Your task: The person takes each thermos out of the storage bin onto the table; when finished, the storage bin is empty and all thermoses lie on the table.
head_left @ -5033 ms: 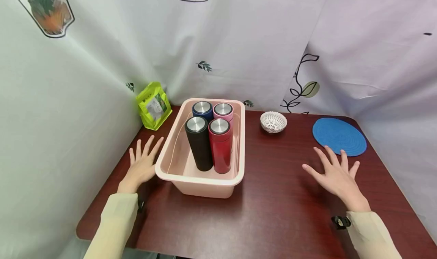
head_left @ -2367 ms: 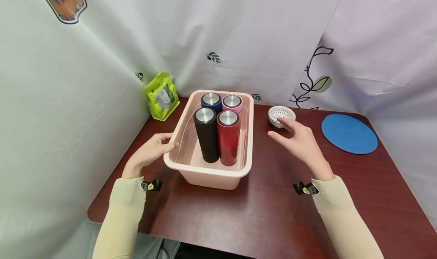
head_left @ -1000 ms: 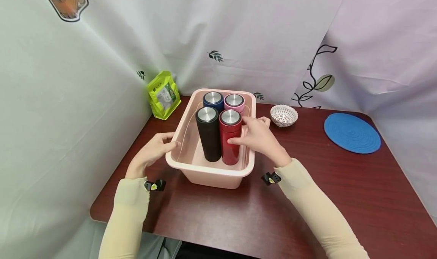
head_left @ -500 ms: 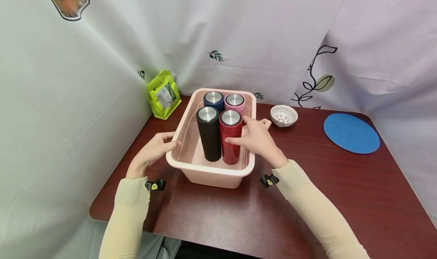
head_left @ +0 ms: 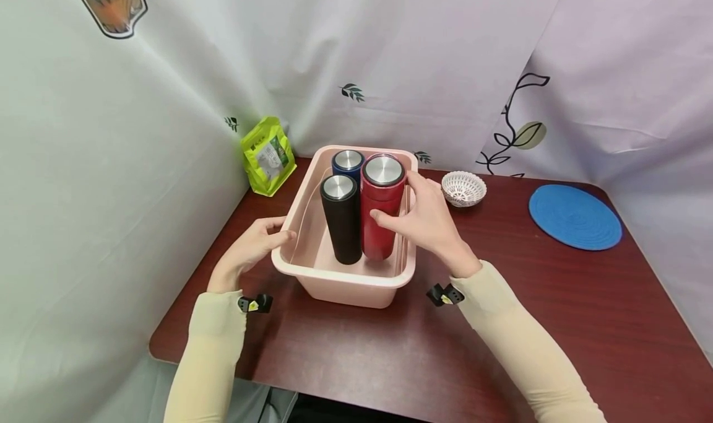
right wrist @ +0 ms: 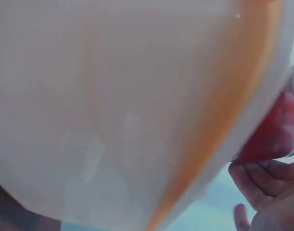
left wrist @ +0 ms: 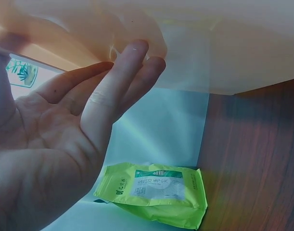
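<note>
1. At the left side of the dark red-brown desk (head_left: 590, 311), the left hand (head_left: 250, 249) is pinching the left rim of the pink tub (head_left: 345, 293), thumb over the top and fingers outside; this narrow hold is staying as it was half a second ago.
2. In the desk's back left corner, the lime-green bag (head_left: 269, 156) is leaning back in its same spot.
3. The pink tub is sitting left of the desk's middle, its far end close to the back edge, and is keeping its place.
4. Inside it, the black flask (head_left: 341, 222) is standing upright, unmoved, with the blue flask (head_left: 348, 163) standing behind it.
5. To their right, the red flask (head_left: 381, 215) is showing the clearest change: it is rising, its steel lid now looking larger and higher than half a second ago and hiding the pink flask that was visible behind it. Its lower part is remaining within the tub.
6. The right hand (head_left: 426, 218) is holding the red flask from its right side, thumb in front and fingers behind, and has been moving up with it.
7. Near the back edge, the white woven bowl (head_left: 463, 189) is resting unmoved.
8. Toward the back right corner, the round blue mat (head_left: 575, 217) is lying flat, unchanged.
</note>
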A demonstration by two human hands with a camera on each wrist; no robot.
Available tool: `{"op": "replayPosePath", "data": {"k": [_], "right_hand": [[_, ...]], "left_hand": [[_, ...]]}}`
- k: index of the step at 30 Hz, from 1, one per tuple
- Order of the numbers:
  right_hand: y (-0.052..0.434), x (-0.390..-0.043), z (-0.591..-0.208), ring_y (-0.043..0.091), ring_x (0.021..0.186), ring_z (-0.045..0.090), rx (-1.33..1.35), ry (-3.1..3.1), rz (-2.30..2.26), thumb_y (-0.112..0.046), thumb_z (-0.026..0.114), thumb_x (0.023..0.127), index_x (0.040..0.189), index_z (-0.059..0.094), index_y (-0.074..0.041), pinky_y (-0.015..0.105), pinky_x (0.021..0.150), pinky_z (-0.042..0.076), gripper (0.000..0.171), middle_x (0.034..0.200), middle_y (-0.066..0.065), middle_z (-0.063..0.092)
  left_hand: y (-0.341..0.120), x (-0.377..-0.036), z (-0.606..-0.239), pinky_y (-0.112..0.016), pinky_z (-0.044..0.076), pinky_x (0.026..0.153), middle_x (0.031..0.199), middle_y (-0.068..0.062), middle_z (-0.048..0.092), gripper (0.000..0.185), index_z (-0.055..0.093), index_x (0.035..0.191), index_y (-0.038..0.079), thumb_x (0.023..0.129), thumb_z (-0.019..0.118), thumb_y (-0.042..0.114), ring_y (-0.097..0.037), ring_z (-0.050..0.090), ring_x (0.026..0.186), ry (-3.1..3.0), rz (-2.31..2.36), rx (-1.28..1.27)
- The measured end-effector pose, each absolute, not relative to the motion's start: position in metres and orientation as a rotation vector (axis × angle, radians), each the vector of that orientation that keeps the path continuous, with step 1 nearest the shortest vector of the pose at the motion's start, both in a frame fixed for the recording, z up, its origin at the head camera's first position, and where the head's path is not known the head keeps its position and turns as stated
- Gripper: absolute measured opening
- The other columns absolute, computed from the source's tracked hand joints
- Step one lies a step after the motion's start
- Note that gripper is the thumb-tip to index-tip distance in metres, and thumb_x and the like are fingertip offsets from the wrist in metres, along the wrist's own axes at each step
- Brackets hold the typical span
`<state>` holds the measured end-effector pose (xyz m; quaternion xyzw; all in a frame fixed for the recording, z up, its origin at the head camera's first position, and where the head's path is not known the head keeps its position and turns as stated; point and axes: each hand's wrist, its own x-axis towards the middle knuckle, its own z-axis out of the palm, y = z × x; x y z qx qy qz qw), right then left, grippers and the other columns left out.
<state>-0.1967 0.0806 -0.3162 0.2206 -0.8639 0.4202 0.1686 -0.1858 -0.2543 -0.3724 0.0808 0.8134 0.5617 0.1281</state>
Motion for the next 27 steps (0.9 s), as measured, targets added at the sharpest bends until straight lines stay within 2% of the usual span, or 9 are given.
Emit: {"op": "replayPosePath", "data": {"k": [4, 9, 18, 24, 27], "right_hand": [[0.083, -0.192, -0.308, 0.018, 0.111, 0.061, 0.639, -2.408, 1.293, -0.034, 0.083, 0.073, 0.131, 0.056, -0.016, 0.043, 0.097, 0.047, 0.067, 0.119, -0.001, 0.067], [0.085, -0.188, -0.302, 0.017, 0.110, 0.061, 0.672, -2.293, 1.503, -0.021, 0.084, 0.074, 0.138, 0.051, -0.014, 0.038, 0.095, 0.052, 0.072, 0.122, 0.001, 0.064], [0.090, -0.175, -0.290, 0.015, 0.102, 0.066, 0.720, -2.138, 1.651, -0.012, 0.082, 0.075, 0.128, 0.057, -0.009, 0.032, 0.089, 0.055, 0.058, 0.115, 0.004, 0.067], [0.097, -0.169, -0.277, 0.016, 0.088, 0.068, 0.735, -2.036, 1.653, -0.009, 0.081, 0.075, 0.126, 0.059, -0.010, 0.028, 0.075, 0.058, 0.055, 0.111, 0.004, 0.068], [0.101, -0.168, -0.271, 0.018, 0.088, 0.065, 0.728, -1.982, 1.641, -0.006, 0.080, 0.075, 0.125, 0.061, -0.010, 0.026, 0.068, 0.057, 0.054, 0.109, 0.004, 0.067]], "left_hand": [[-0.254, -0.186, -0.373, -0.025, 0.055, 0.074, 0.130, -0.037, 0.052, 0.055, 0.046, 0.141, -0.007, 0.092, 0.059, 0.014, -0.011, 0.067, 0.083, 2.375, 1.631, 0.226], [-0.253, -0.185, -0.373, -0.024, 0.054, 0.077, 0.133, -0.036, 0.051, 0.055, 0.046, 0.141, -0.007, 0.093, 0.060, 0.016, -0.012, 0.066, 0.089, 2.386, 1.626, 0.237], [-0.254, -0.185, -0.374, -0.024, 0.053, 0.080, 0.133, -0.035, 0.051, 0.053, 0.047, 0.139, -0.008, 0.093, 0.060, 0.016, -0.015, 0.065, 0.096, 2.388, 1.636, 0.258], [-0.254, -0.186, -0.375, -0.024, 0.053, 0.080, 0.134, -0.036, 0.049, 0.054, 0.046, 0.140, -0.009, 0.093, 0.059, 0.015, -0.015, 0.065, 0.095, 2.372, 1.646, 0.257], [-0.254, -0.186, -0.375, -0.024, 0.053, 0.080, 0.133, -0.037, 0.049, 0.053, 0.046, 0.140, -0.009, 0.093, 0.058, 0.014, -0.014, 0.065, 0.094, 2.359, 1.661, 0.257]]}}
